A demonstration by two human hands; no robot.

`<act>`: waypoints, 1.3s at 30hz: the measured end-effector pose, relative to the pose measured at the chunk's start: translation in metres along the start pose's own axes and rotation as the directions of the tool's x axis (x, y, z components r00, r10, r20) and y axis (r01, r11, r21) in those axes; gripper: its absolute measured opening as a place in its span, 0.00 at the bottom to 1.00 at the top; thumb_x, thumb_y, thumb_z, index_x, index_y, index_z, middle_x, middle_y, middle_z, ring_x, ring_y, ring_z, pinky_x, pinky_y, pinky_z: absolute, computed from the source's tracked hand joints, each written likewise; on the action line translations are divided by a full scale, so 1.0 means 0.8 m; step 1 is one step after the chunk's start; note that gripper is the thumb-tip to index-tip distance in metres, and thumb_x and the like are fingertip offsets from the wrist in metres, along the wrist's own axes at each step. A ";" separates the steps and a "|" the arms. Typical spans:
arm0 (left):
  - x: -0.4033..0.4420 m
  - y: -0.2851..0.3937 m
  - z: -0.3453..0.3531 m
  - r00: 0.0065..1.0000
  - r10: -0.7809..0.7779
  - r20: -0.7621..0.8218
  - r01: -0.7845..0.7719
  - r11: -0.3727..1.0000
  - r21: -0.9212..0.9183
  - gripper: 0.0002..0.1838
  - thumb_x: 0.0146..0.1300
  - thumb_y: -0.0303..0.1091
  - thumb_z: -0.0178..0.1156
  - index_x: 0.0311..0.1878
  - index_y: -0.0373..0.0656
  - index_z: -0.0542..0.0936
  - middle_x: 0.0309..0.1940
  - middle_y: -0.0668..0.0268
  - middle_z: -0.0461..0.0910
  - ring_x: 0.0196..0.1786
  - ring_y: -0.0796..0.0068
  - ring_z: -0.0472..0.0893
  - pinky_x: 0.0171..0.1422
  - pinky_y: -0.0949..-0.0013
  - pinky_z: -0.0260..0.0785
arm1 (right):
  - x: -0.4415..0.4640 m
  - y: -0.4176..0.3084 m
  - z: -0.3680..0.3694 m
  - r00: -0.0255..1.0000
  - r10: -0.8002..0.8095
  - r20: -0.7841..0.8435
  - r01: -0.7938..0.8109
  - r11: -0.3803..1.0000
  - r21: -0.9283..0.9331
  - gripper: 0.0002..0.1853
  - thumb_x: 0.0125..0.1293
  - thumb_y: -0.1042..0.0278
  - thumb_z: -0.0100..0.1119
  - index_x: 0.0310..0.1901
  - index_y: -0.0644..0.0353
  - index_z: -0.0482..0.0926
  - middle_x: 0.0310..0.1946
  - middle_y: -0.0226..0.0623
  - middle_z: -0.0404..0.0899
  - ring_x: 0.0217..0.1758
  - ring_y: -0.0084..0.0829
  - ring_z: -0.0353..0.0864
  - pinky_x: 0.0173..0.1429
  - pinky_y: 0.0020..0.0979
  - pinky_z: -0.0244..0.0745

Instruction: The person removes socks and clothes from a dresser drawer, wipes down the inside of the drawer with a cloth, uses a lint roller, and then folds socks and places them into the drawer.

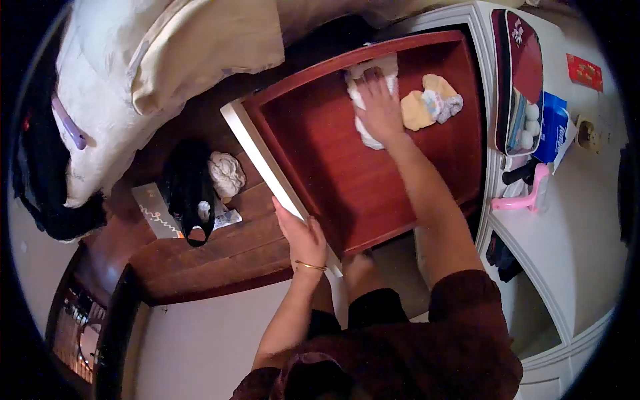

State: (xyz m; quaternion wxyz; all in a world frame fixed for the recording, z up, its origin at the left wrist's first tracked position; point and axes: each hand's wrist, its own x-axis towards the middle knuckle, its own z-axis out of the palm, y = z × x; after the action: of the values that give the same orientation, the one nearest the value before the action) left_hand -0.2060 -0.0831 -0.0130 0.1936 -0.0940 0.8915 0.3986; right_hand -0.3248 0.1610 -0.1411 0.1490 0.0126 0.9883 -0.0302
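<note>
A pulled-out drawer (320,153) with a red-brown inside and a white front panel (267,163) is before me. My left hand (305,239) grips the top edge of the front panel, a bracelet at its wrist. Inside the drawer, my right hand (379,110) lies flat with fingers stretched on a folded white cloth (371,137), possibly a small towel. Right beside that cloth, on the drawer bottom, is a small bundle of yellow, white and grey fabric (427,105) that looks like socks.
A white cabinet top (573,200) at right carries an open case (517,80), a blue packet (552,127) and a pink-handled item (527,197). On the wooden floor lie a black bag (187,187), a box (155,210) and a crumpled pale cloth (227,175). Bedding (207,47) hangs at upper left.
</note>
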 end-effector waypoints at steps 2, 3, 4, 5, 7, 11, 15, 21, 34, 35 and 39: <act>-0.002 -0.003 0.002 1.000 0.000 -0.009 0.000 1.000 0.000 0.44 0.56 0.19 0.52 0.73 0.29 0.39 0.70 0.40 0.50 0.72 0.40 0.52 0.76 0.52 0.41 | -0.003 -0.042 0.027 0.995 0.096 -0.032 -0.096 0.995 0.024 0.27 0.66 0.54 0.50 0.66 0.51 0.66 0.69 0.37 0.62 0.75 0.39 0.53 0.75 0.56 0.42; 0.001 -0.004 0.003 1.000 0.003 -0.021 -0.003 1.000 0.000 0.44 0.56 0.19 0.52 0.73 0.28 0.40 0.70 0.40 0.50 0.72 0.40 0.52 0.76 0.52 0.41 | -0.018 -0.073 0.044 0.993 0.101 -0.055 -0.099 0.994 0.043 0.26 0.66 0.56 0.50 0.66 0.51 0.67 0.69 0.37 0.62 0.76 0.38 0.51 0.76 0.54 0.43; 0.002 -0.006 0.003 1.000 0.021 -0.020 -0.021 1.000 0.000 0.44 0.55 0.19 0.53 0.73 0.28 0.40 0.70 0.40 0.50 0.72 0.40 0.52 0.76 0.52 0.41 | -0.030 -0.106 0.055 0.998 0.013 -0.054 0.006 0.946 0.326 0.27 0.64 0.62 0.51 0.66 0.52 0.66 0.69 0.37 0.61 0.75 0.38 0.52 0.75 0.52 0.46; 0.001 -0.009 0.001 0.999 0.035 -0.014 -0.034 0.999 0.002 0.45 0.55 0.19 0.53 0.73 0.28 0.40 0.70 0.40 0.50 0.72 0.40 0.52 0.76 0.51 0.41 | -0.052 -0.132 0.059 0.995 -0.071 -0.074 0.101 0.807 0.582 0.29 0.61 0.67 0.52 0.66 0.53 0.65 0.69 0.37 0.60 0.75 0.39 0.53 0.74 0.51 0.48; 0.003 -0.013 0.000 0.998 0.059 -0.005 -0.058 0.998 0.011 0.45 0.54 0.19 0.54 0.72 0.28 0.40 0.70 0.39 0.50 0.72 0.39 0.52 0.77 0.51 0.41 | -0.115 -0.150 0.045 0.975 -0.220 -0.042 0.219 0.897 0.383 0.30 0.61 0.68 0.50 0.67 0.53 0.65 0.71 0.33 0.59 0.76 0.34 0.52 0.75 0.47 0.48; 0.003 -0.012 -0.001 0.998 0.057 0.005 -0.057 0.998 0.030 0.45 0.54 0.20 0.54 0.72 0.27 0.40 0.70 0.38 0.50 0.71 0.38 0.53 0.77 0.50 0.40 | -0.181 -0.033 0.041 0.638 -0.752 0.169 0.710 0.658 0.249 0.31 0.63 0.65 0.48 0.70 0.46 0.62 0.71 0.30 0.59 0.76 0.29 0.51 0.76 0.46 0.46; 0.003 -0.010 0.000 0.999 0.051 0.011 -0.051 0.999 0.015 0.45 0.55 0.21 0.53 0.72 0.27 0.40 0.70 0.38 0.49 0.72 0.38 0.52 0.77 0.49 0.40 | -0.182 0.019 0.011 0.765 -0.595 0.245 0.524 0.797 0.300 0.33 0.59 0.72 0.50 0.69 0.41 0.63 0.71 0.29 0.59 0.76 0.30 0.53 0.75 0.45 0.49; 0.001 -0.017 -0.005 0.995 0.089 0.044 -0.090 0.996 0.011 0.44 0.57 0.21 0.54 0.72 0.27 0.39 0.72 0.38 0.44 0.72 0.37 0.49 0.77 0.49 0.40 | -0.030 -0.157 0.033 0.973 -0.101 -0.206 0.215 0.716 0.665 0.19 0.62 0.73 0.52 0.57 0.59 0.74 0.58 0.45 0.73 0.65 0.38 0.70 0.63 0.36 0.68; 0.007 -0.018 -0.017 0.984 0.092 0.154 -0.068 0.985 -0.157 0.51 0.56 0.42 0.51 0.72 0.25 0.34 0.74 0.38 0.35 0.76 0.39 0.38 0.78 0.49 0.27 | -0.193 -0.180 -0.062 0.983 0.088 0.160 -0.177 0.225 0.958 0.23 0.64 0.78 0.52 0.62 0.63 0.70 0.61 0.46 0.71 0.67 0.40 0.68 0.68 0.35 0.62; 0.008 -0.016 -0.018 0.983 0.101 0.153 -0.077 0.984 -0.158 0.50 0.56 0.42 0.51 0.72 0.25 0.34 0.74 0.38 0.35 0.76 0.39 0.38 0.78 0.48 0.26 | -0.209 -0.171 -0.063 0.968 0.062 0.241 -0.249 0.175 0.953 0.22 0.62 0.81 0.52 0.60 0.64 0.72 0.59 0.46 0.73 0.65 0.40 0.70 0.67 0.35 0.65; 0.004 -0.026 -0.015 0.975 0.183 0.124 -0.165 0.976 -0.145 0.51 0.66 0.62 0.40 0.72 0.26 0.33 0.74 0.39 0.34 0.77 0.42 0.36 0.78 0.48 0.25 | -0.097 -0.180 -0.133 0.974 0.127 -0.187 0.151 0.248 0.957 0.25 0.60 0.81 0.50 0.62 0.60 0.71 0.59 0.46 0.73 0.64 0.45 0.71 0.68 0.38 0.64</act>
State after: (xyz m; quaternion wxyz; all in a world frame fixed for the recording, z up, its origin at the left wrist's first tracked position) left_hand -0.2059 -0.1058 -0.0209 0.2118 -0.0005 0.8523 0.4783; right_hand -0.2871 0.0226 -0.0088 -0.0036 0.0969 0.7709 -0.6295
